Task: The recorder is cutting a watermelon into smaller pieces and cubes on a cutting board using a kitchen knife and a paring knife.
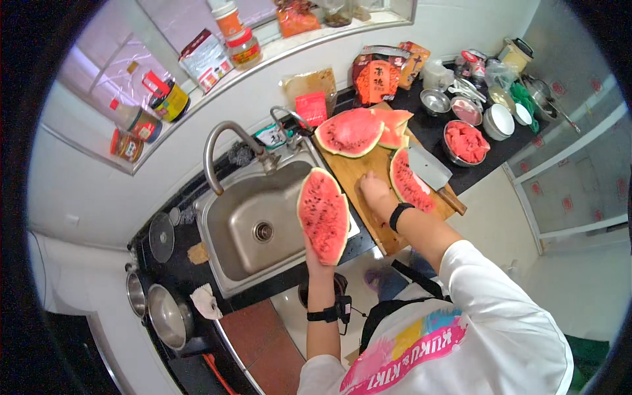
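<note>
My left hand (317,254) holds a large watermelon wedge (323,215) from below, red flesh up, beside the sink's right rim. Over the wooden cutting board (353,173) is my right hand (374,190), its fingers curled near the wood; whether anything small is between them I cannot tell. A narrower watermelon slice (409,182) lies just right of it, next to a cleaver (427,165) with a wooden handle. At the board's far end rest a big watermelon piece (349,132) and a smaller cut piece (395,123). A metal bowl beyond the board holds watermelon chunks (466,142).
A stainless steel sink (252,197) with a curved faucet (212,153) lies left of the board. Small bowls (498,121) and food bags (377,76) crowd the counter's far right. Metal pots (168,316) stand at lower left; jars (244,49) line the windowsill.
</note>
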### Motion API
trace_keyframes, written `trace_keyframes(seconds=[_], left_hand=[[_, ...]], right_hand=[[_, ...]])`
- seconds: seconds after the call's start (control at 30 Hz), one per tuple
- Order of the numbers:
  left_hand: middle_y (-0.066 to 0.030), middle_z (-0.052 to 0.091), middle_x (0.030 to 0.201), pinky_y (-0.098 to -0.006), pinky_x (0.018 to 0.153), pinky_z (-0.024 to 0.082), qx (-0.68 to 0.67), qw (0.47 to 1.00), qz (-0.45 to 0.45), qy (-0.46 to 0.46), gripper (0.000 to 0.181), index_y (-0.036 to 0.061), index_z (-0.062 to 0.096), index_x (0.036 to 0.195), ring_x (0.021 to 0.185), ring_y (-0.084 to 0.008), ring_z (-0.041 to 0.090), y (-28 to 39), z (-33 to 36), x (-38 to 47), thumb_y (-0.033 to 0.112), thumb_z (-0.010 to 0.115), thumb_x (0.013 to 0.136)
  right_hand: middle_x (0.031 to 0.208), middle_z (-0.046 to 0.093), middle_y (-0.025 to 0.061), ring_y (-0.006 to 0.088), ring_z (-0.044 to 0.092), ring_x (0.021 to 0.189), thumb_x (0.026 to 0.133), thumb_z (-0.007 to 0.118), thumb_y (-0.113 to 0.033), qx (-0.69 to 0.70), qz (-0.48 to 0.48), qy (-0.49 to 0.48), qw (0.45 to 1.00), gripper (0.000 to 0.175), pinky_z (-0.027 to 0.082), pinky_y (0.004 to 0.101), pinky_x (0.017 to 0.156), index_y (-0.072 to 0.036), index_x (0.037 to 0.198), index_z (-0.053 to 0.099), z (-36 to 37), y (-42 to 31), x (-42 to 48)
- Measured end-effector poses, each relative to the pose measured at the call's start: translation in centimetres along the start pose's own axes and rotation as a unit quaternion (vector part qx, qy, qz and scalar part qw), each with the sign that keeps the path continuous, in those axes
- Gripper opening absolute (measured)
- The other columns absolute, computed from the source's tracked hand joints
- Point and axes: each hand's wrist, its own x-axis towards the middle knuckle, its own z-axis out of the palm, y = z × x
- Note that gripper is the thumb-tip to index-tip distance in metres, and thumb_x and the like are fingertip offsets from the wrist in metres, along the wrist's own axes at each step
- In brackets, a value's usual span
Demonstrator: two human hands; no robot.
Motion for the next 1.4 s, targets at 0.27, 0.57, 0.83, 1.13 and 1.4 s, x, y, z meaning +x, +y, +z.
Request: trace_keyframes(seconds=[0.27,0.57,0.83,1.13,1.4], left_hand=[[-0.0121,0.036,0.140,-0.0450,0.106,0.032,0.026,0.997,-0.066,-0.024,0.058,0.0090,0.028,0.139,0.127,-0.0293,0.038,-6.0,-0.3,3.7,0.046,0.033,0.094],[-0.0124,0.040,0.137,-0.0461,0.104,0.035,0.065,0.984,-0.118,0.119,0.056,0.0090,0.032,0.137,0.124,-0.0291,0.041,-10.4,0.1,7.0,0.045,0.018,0.097],[-0.0110,0.048,0.131,-0.0453,0.097,0.041,0.145,0.961,-0.165,0.169,0.059,0.0085,0.039,0.133,0.118,-0.0265,0.048,-9.2,2.4,9.9,0.051,0.020,0.096],[-0.0133,0.047,0.131,-0.0369,0.101,0.037,0.170,0.963,-0.089,0.187,0.063,0.0033,0.038,0.132,0.120,-0.0240,0.047,-9.1,1.0,6.5,0.051,0.021,0.095],[-0.0201,0.042,0.132,-0.0368,0.105,0.031,0.204,0.964,-0.046,0.163,0.062,-0.0017,0.020,0.138,0.121,-0.0290,0.043,-7.0,-1.3,1.1,0.043,0.033,0.096]], right_hand=[[0.077,0.061,0.0245,0.0386,0.061,0.075,0.073,0.058,-0.011,0.209,0.068,0.038,0.975,0.014,0.049,0.0449,0.066,0.002,0.074,0.062,-7.7,3.7,-1.8],[0.062,0.058,0.0202,0.0336,0.059,0.056,0.073,0.067,-0.015,0.322,0.074,0.118,0.936,0.020,0.046,0.0392,0.054,0.002,0.069,0.058,-9.8,6.9,-6.8],[0.065,0.061,0.0175,0.0248,0.061,0.061,0.074,0.071,-0.019,0.452,0.148,-0.032,0.879,0.025,0.046,0.0346,0.058,0.004,0.075,0.062,-11.0,6.0,-9.6],[0.061,0.061,0.0055,0.0095,0.055,0.048,0.079,0.066,-0.007,0.522,0.128,0.006,0.843,0.010,0.042,0.0248,0.043,0.003,0.081,0.063,-12.8,6.4,-8.4],[0.064,0.061,0.0041,0.0084,0.055,0.057,0.078,0.069,-0.012,0.571,0.059,0.000,0.819,0.016,0.043,0.0229,0.051,0.003,0.082,0.063,-10.0,3.9,-7.2]])
